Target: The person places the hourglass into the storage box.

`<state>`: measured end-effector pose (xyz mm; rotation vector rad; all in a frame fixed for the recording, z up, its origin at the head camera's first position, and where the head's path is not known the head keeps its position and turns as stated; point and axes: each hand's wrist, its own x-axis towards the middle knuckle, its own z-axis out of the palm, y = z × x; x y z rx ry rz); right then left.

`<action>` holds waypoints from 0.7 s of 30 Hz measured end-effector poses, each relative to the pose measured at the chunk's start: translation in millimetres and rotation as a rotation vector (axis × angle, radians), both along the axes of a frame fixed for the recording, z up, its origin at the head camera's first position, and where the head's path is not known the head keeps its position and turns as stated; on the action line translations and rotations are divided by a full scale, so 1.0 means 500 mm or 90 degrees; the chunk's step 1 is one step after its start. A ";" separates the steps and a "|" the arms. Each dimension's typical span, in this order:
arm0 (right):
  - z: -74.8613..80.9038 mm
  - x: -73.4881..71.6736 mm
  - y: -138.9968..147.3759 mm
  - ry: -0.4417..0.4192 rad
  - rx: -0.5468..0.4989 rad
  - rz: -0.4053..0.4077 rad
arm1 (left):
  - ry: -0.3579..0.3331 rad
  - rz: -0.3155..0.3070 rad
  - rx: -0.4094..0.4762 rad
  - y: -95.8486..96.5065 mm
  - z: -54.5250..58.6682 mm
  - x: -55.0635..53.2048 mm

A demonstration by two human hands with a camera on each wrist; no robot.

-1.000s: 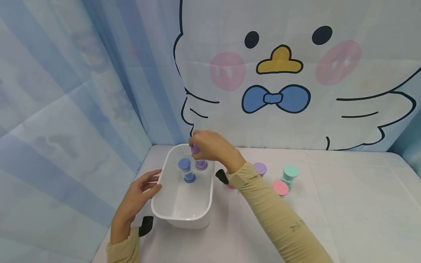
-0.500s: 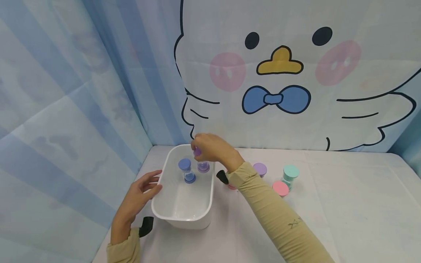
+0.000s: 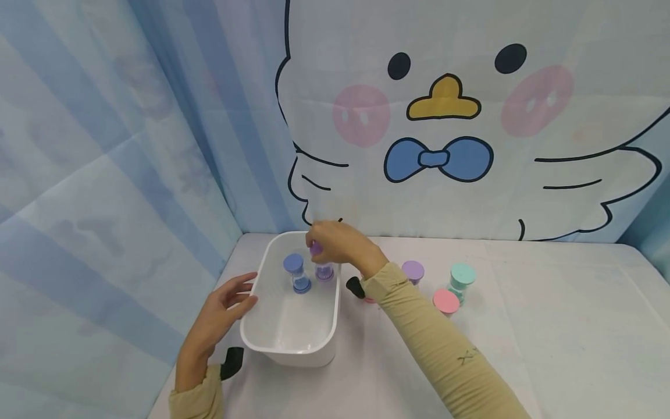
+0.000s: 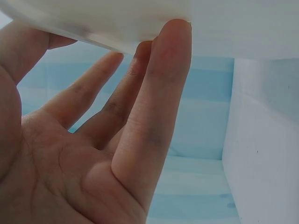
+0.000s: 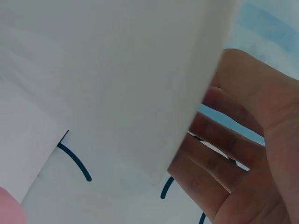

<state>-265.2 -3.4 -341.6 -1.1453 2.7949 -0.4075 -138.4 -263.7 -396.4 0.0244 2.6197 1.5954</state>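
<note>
In the head view, a white plastic tub (image 3: 293, 326) stands on the left of the table. My right hand (image 3: 342, 243) reaches over its far right corner and pinches a purple sand timer (image 3: 324, 272) by its top cap, holding it low inside. A blue sand timer (image 3: 297, 273) stands upright in the tub, just left of the purple one. My left hand (image 3: 222, 308) touches the tub's left side with loosely extended fingers; the left wrist view shows its fingertips (image 4: 175, 39) against the outer wall. In the right wrist view, the tub wall (image 5: 131, 93) hides the fingertips and timer.
Right of the tub stand another purple sand timer (image 3: 413, 270), a teal one (image 3: 463, 274) and a pink one (image 3: 446, 301). A further pink piece (image 3: 369, 301) peeks out beside the right sleeve (image 3: 419, 326). A printed curtain (image 3: 471, 203) hangs behind the table.
My right hand has moved slightly down and to the right with the purple sand timer, bringing it lower in the tub. The left hand has stayed at the tub's side.
</note>
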 end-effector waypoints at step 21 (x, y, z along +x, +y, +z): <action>-0.040 0.000 -0.004 -0.014 0.000 0.023 | -0.003 -0.001 -0.009 0.003 0.001 0.002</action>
